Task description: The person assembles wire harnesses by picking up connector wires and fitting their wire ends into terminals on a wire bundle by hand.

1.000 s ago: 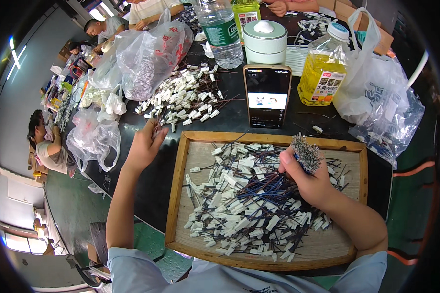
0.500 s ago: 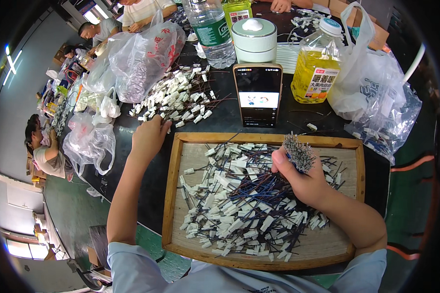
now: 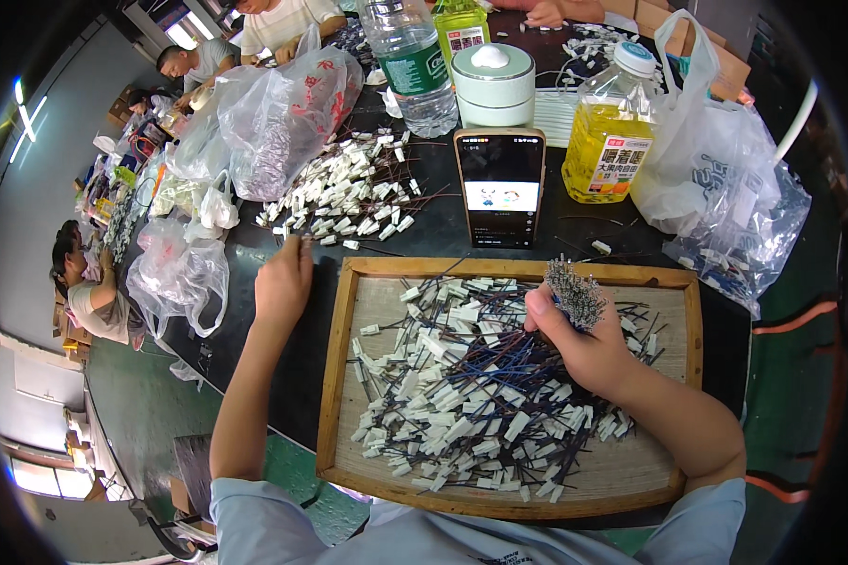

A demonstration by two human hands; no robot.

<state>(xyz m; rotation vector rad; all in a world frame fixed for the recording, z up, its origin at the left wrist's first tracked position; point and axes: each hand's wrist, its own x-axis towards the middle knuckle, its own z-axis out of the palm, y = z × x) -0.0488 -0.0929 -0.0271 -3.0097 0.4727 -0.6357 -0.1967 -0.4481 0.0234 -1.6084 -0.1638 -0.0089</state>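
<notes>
A shallow wooden tray [image 3: 339,367] in front of me holds a heap of several thin dark wires with white connector ends [image 3: 452,377]. My right hand [image 3: 584,344] is over the tray's right half, shut on an upright bundle of wires [image 3: 575,294] with bare tips pointing up. My left hand [image 3: 283,282] reaches out past the tray's left edge onto the dark table, fingers pinched at the near edge of a loose pile of white connectors with wires [image 3: 349,193]; what it pinches is too small to make out.
A phone [image 3: 500,184] leans upright behind the tray. Behind it stand a water bottle [image 3: 411,56], a pale round container [image 3: 493,85] and a yellow oil bottle [image 3: 612,132]. Plastic bags [image 3: 273,113] lie left and right [image 3: 725,198]. Other people sit along the table, far left and top.
My left hand has moved a little nearer the connector pile. The right hand keeps the wire bundle upright, nearly in place.
</notes>
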